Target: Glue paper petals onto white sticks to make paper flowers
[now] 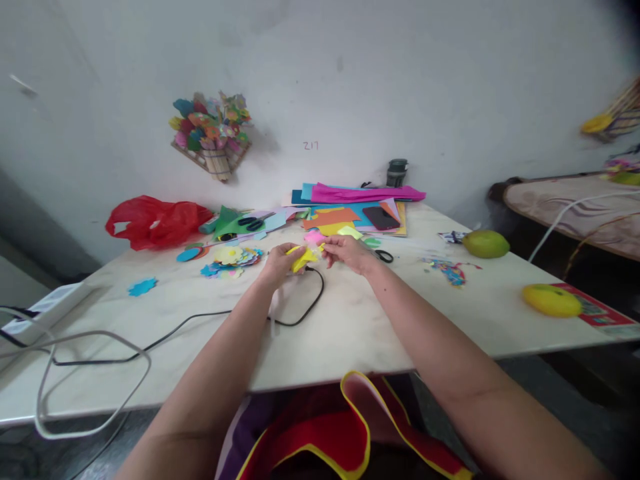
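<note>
Over the middle of the table, my left hand (283, 264) is closed on a yellow paper piece (301, 259). The fingers of my right hand (345, 253) are pinched together at the right edge of that piece, where something small and pale shows; its shape is too small to make out. Just behind my hands lie a pink paper piece (314, 237) and a pale yellow-green one (350, 232). A black cable (315, 305) runs up to a plug end beneath the yellow paper. Left of my hands is a pile of flower-shaped paper cutouts (231, 259).
Coloured sheets (330, 217) and a phone (381, 218) lie at the back. Black-handled scissors (384, 256) are right of my hand. A red plastic bag (155, 223) and white cable (145, 373) are left; a green fruit (486, 244) and yellow fruit (551, 301) sit right.
</note>
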### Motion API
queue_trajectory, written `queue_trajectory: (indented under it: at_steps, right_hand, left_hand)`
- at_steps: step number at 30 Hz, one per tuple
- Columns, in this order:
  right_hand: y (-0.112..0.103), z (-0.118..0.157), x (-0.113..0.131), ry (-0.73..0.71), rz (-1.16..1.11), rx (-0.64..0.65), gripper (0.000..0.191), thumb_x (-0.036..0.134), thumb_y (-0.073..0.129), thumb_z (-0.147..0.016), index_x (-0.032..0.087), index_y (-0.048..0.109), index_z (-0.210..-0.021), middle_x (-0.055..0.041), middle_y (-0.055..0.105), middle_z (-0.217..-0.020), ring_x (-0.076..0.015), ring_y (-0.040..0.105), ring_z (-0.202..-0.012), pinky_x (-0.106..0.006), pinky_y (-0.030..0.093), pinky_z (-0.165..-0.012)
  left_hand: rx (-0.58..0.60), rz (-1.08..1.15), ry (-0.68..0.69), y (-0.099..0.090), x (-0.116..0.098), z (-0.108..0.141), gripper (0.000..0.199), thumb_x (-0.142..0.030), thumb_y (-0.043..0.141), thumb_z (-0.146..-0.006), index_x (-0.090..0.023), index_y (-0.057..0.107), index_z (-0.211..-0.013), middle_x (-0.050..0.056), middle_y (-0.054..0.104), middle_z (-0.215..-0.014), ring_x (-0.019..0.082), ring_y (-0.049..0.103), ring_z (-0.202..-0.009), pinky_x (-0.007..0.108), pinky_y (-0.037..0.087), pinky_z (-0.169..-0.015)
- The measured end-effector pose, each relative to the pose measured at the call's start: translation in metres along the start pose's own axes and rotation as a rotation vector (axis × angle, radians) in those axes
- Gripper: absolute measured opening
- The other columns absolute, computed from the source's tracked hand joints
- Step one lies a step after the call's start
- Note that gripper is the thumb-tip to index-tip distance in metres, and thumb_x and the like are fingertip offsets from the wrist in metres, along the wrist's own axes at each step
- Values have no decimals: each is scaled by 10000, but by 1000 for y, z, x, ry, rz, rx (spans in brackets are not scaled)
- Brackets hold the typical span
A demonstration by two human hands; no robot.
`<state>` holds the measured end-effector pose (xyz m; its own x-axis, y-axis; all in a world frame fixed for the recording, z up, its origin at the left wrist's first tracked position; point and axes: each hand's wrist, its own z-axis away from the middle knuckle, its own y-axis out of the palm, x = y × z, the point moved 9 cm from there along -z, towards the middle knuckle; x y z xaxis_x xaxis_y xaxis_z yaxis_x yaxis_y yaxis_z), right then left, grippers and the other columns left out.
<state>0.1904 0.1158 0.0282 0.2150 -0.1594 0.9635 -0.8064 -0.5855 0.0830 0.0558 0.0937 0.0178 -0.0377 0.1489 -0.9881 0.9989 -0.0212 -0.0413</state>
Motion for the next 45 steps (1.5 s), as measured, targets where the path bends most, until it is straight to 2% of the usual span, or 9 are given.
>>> queue_trajectory:
  at_steps: [6, 11, 15, 19, 24, 27, 33, 38, 45]
  right_hand:
    - [4, 5, 8, 10, -59, 29, 168, 176, 539, -658, 127, 600, -806, 18, 527, -585, -67, 445, -452, -211, 412, -420]
    - [5, 6, 16, 4, -196, 40, 115, 245, 503, -674, 145, 549, -709, 20, 486, -559, -64, 379, -419, -196, 307, -354]
    - [-9, 6, 19, -52, -171, -113, 200, 325, 612, -672, 168, 490, -666, 48, 481, -562, -37, 342, -389, -176, 254, -329]
    - [-27, 6, 13, -34, -143, -279, 269, 376, 644, -651, 174, 535, -792, 51, 518, -584, -41, 377, -395, -184, 298, -341]
    - [-41, 5, 9, -32, -137, -382, 240, 316, 632, -667, 167, 555, -839, 56, 527, -559, -43, 395, -387, -188, 324, -360]
    - [-39, 4, 7, -16, -109, -356, 210, 243, 653, -637, 153, 574, -809, 35, 562, -603, -40, 428, -418, -190, 368, -406]
    - [-22, 5, 3, 58, 29, -236, 306, 429, 620, -671, 141, 584, -770, 63, 438, -482, -19, 263, -340, -178, 177, -310]
    - [-5, 3, 5, 31, 177, -160, 321, 458, 615, -663, 149, 597, -749, 63, 425, -454, -31, 260, -345, -190, 160, -322]
    - [-8, 4, 16, -89, 367, -252, 259, 360, 580, -677, 161, 498, -532, 54, 427, -436, -45, 316, -383, -196, 226, -379]
  left_hand:
    - [15, 40, 22, -2, 0, -2, 345, -428, 660, -643, -127, 571, -788, 14, 606, -626, 91, 523, -462, 207, 431, -436]
    - [11, 28, 9, -2, 1, -2, 359, -438, 657, -642, -126, 574, -799, 19, 607, -631, 91, 524, -464, 210, 440, -441]
    - [8, 40, 22, -2, 0, -2, 359, -440, 655, -641, -124, 572, -791, 18, 598, -633, 86, 521, -469, 202, 436, -435]
    - [-46, 63, 32, -8, -2, -1, 376, -435, 674, -619, -122, 567, -798, 10, 583, -633, 79, 518, -491, 195, 449, -456]
    - [-66, 125, 59, -9, -5, -1, 427, -426, 694, -596, -130, 559, -874, 9, 594, -679, 87, 551, -544, 229, 495, -535]
    - [-62, 146, 77, -9, -8, 0, 455, -399, 706, -590, -132, 550, -925, 8, 594, -703, 92, 567, -551, 229, 490, -541]
    - [9, 154, 89, -3, -10, 1, 425, -380, 690, -624, -140, 542, -942, 8, 584, -703, 89, 562, -527, 217, 459, -510]
    - [108, 62, 113, 11, -18, 6, 400, -394, 654, -665, -136, 559, -957, 1, 573, -657, 84, 531, -505, 214, 444, -491]
    - [78, 91, 106, 12, -21, 10, 513, -340, 681, -643, -161, 496, -1086, 8, 580, -781, 78, 546, -511, 229, 466, -508]
